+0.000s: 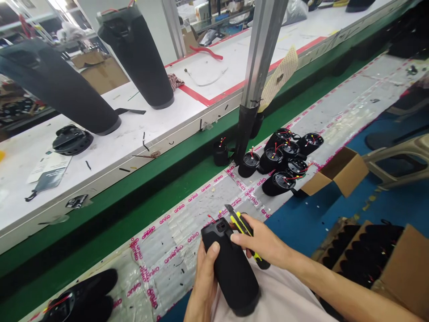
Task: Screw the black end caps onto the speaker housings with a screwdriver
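Observation:
A black cylindrical speaker housing (234, 273) leans tilted in front of my body, with a small socket panel near its upper end and thin red and yellow wire ends showing above it. My left hand (205, 268) is wrapped round its left side, thumb pressed on the front. In my right hand (258, 237) is a black and yellow utility knife (241, 222), its blade end pointing up and left. Fingers of that hand also touch the housing's upper right edge. Whether the knife's blade is out I cannot tell.
Several open housings (248, 164) with wires stand on the taped lower bench (201, 214). Tall black cylinders (144, 62) stand on the white upper bench (110, 156). A metal post (259, 58) rises between the benches. A cardboard box (346, 172) and a plastic chair (402, 156) are right.

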### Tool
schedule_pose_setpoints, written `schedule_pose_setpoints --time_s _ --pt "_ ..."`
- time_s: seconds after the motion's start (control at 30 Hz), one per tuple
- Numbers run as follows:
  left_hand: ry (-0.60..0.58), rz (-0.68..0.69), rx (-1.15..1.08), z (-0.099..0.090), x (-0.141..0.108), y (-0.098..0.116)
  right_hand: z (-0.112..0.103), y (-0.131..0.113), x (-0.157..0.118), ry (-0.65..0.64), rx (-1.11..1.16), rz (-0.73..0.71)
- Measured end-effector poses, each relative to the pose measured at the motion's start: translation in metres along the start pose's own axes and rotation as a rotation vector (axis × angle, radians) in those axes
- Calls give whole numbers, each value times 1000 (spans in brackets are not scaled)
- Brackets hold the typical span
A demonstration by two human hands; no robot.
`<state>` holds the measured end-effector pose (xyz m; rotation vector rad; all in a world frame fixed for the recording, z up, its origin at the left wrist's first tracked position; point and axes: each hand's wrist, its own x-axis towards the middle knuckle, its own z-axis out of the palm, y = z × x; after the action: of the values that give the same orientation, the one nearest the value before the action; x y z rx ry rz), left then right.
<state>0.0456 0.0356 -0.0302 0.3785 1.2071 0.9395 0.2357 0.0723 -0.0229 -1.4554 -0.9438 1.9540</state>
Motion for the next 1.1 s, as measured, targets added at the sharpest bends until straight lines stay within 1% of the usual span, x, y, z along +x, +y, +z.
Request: schedule_pose_setpoints --time_s 0.03,0.1,0.17,0.2,0.23,0.3,0.33,0.37,0.4,0.43,0.53,0.77,0.93,1.1 --pt "17 -9 -21 2 -1 -1 -2 -4 0 27 -45 -9" --pt "69 3 -29 5 -3 0 -8 -13 -6 157 -173 -78" --pt "122 23 -18 6 -5 2 -14 -23 -20 302 -365 -216" --pt "139 27 -11 6 -5 3 -16 -26 -29 335 -478 -290" --pt "144 26 -4 5 -6 4 -16 -27 -39 311 -585 -354" --pt "133 27 13 5 -7 6 -12 -24 -56 148 -779 -446" --pt "125 33 23 5 -8 6 -9 -20 -62 71 -868 -470" --pt "117 43 33 5 -9 7 -5 -15 -65 21 -950 -481" --pt "108 56 44 6 -9 9 -1 -10 -66 -2 -1017 -480" --pt "102 67 59 7 -10 10 2 -5 -66 3 -1065 -474" --pt "86 86 89 9 -11 13 5 1 -59 49 -1127 -451" --pt "94 113 95 10 -12 15 7 -9 -60 47 -1091 -412" --pt "81 104 88 13 -12 19 8 -3 -59 98 -1086 -457" --pt "108 162 199 12 -11 20 8 4 -56 136 -1151 -520"
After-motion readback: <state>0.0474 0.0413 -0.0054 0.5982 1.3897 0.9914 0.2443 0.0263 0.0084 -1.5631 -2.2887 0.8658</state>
